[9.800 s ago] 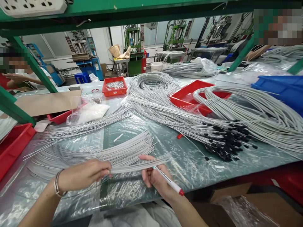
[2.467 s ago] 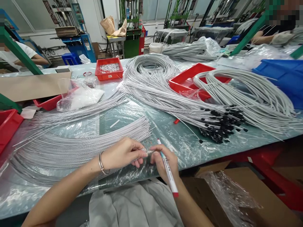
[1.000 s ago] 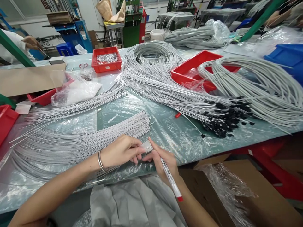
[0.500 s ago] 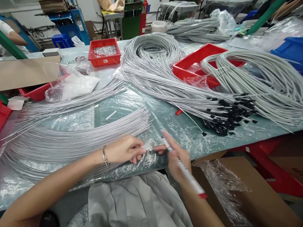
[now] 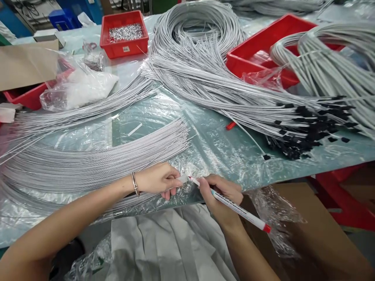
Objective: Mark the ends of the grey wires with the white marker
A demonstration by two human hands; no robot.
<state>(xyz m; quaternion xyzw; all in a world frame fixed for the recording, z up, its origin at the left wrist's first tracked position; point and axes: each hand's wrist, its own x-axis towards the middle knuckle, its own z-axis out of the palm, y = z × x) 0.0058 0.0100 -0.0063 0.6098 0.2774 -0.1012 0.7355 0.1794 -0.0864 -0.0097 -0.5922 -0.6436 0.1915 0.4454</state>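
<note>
My left hand (image 5: 160, 179) pinches a small translucent white piece (image 5: 183, 178) between thumb and fingers, above the near edge of the table. In my right hand (image 5: 219, 191) is a white marker (image 5: 238, 210) with a red end, its red tip pointing left, at or very near the end of that piece. Whether tip and piece touch is too small to tell. Just behind and left of my left hand lies a fanned bundle of thin grey wires (image 5: 96, 164). A short white strip (image 5: 135, 129) rests on the plastic-covered table (image 5: 211, 152) beyond the bundle.
Coiled grey wires (image 5: 196, 19) with black connectors (image 5: 307, 132) spread across the back and right. A red bin of small metal parts (image 5: 124, 48), another red bin (image 5: 249, 58) and a plastic bag (image 5: 79, 88) stand farther back. A cardboard box (image 5: 310, 218) is below right.
My right hand has turned and brought the marker's tip left to the small piece. My left hand still pinches the piece. The view has tilted down and closer to the table.
</note>
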